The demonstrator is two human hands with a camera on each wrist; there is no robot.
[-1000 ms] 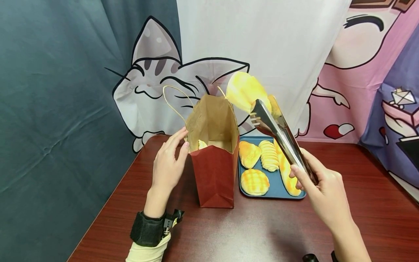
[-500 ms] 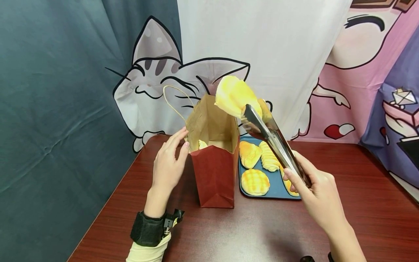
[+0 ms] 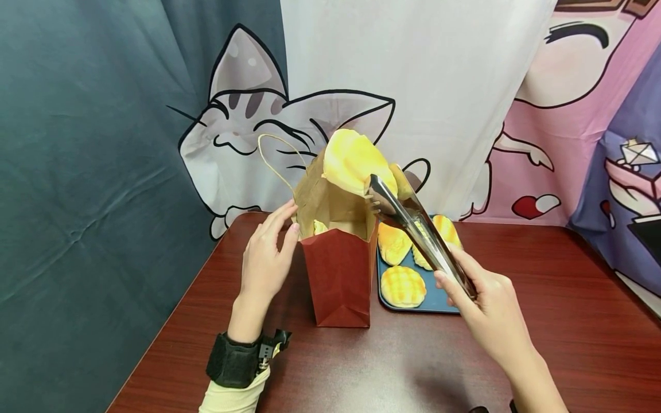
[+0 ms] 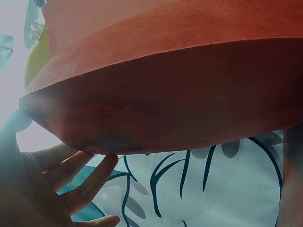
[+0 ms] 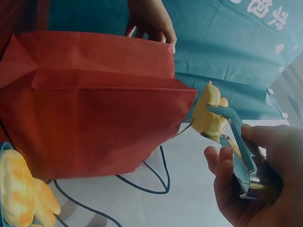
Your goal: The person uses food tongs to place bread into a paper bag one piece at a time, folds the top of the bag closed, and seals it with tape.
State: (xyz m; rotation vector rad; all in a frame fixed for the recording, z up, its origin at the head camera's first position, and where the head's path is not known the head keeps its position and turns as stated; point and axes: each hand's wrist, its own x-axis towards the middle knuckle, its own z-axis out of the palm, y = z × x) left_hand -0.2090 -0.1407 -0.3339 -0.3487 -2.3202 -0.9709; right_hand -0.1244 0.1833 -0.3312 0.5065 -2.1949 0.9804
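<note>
My right hand (image 3: 488,307) grips metal tongs (image 3: 420,229), which pinch a soft yellow bread roll (image 3: 353,160). In the head view the roll overlaps the back of the mouth of a tall red paper bag (image 3: 338,278). The right wrist view shows the roll (image 5: 208,111) between the tong tips, beside the bag's top edge. My left hand (image 3: 268,258) touches the bag's upper left rim, its fingers extended; the left wrist view has those fingers (image 4: 90,184) spread along the bag's side. A bit of pale yellow bread (image 3: 319,228) shows inside the bag.
Right of the bag, a blue tray (image 3: 439,298) holds several breads, among them a round scored bun (image 3: 403,287) and a triangular one (image 3: 394,244). The tongs partly cover the others. A thin cord handle (image 3: 268,155) stands up from the bag's left side. A printed curtain hangs behind.
My right hand has carried the tongs and roll left and slightly down, from right of the bag to over its mouth. The left hand and bag stay put.
</note>
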